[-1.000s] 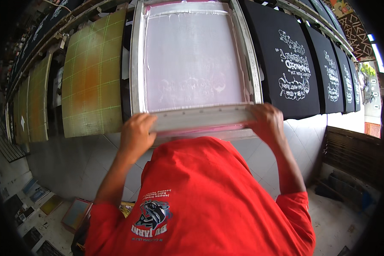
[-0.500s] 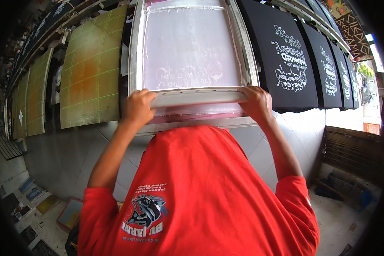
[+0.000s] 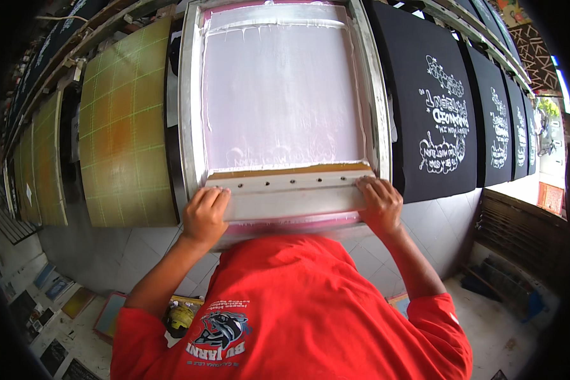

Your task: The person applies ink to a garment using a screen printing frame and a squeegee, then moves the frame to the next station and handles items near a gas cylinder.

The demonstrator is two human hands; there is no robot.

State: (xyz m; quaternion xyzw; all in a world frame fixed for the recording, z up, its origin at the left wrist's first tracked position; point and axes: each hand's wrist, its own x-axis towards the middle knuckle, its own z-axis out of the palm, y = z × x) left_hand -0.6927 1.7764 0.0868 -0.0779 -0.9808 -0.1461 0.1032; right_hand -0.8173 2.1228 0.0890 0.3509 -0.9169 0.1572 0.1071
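A wide squeegee [image 3: 278, 201], with a pale handle, a row of dark screws and a brown blade edge, lies across the near end of a screen-printing frame [image 3: 380, 120]. My left hand [image 3: 205, 215] grips its left end, and my right hand [image 3: 380, 201] grips its right end. The thumbs are tucked out of sight beneath the handle. Beyond the blade stretches the pale lilac mesh [image 3: 282, 95], with faint lettering near the blade and a thick band of white ink [image 3: 278, 24] at the far end. White ink also lines the mesh's side edges.
Right of the frame stands a row of boards with black cloth [image 3: 418, 107] bearing white prints. To the left are bare yellowish boards [image 3: 123, 126] marked with green lines. A wooden slatted piece [image 3: 519, 218] stands low at the right; flat panels lie on the floor at lower left.
My view has shifted, so the frame and boards appear lower. The squeegee's handle now leans back toward me, showing its screwed face and brown blade. Both hands keep their grip.
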